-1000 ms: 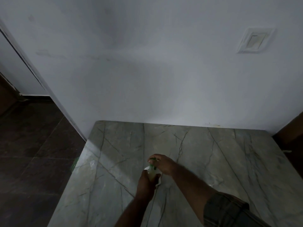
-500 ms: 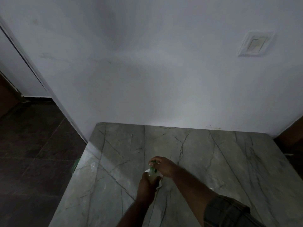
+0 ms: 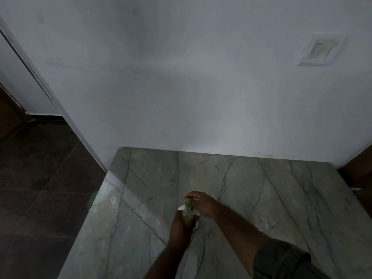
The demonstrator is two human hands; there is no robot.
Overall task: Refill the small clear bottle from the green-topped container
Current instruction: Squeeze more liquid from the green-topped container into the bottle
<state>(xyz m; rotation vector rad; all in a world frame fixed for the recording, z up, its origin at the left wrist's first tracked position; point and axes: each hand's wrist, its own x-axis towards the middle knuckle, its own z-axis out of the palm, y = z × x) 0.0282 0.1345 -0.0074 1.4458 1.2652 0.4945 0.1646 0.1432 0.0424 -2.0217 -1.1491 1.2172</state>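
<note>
the step in hand looks like opening up. the left hand (image 3: 181,226) grips the green-topped container (image 3: 186,216) round its body, with its fingers curled about it. the right hand (image 3: 203,205) pinches the green top (image 3: 188,206) from above, its fingers (image 3: 191,195) bent round it. i think the top is being twisted off, but i cannot tell if it is loose or tight. the container stands about straight on the desk (image 3: 261,198), at 6 o'clock from the desk's middle, near the person. through its side you can see some pale yellowish stuff, but the hand hides how full it is. a small white thing (image 3: 180,208) peeps out just beside the container, at 9 o'clock of the top, and it is too hidden to name. i cannot find the small clear bottle for sure, so i think nothing is poured yet. next, i think, the top must come off while the body is held firm and straight so nothing slops out. then the little bottle has to be close by for pouring. a bit of green (image 3: 92,200) shows at the desk's edge at 9 o'clock. a switch plate (image 3: 320,50) sits on the wall (image 3: 181,77) at 1 o'clock, and dark floor (image 3: 40,188) lies at 9 o'clock.
</note>
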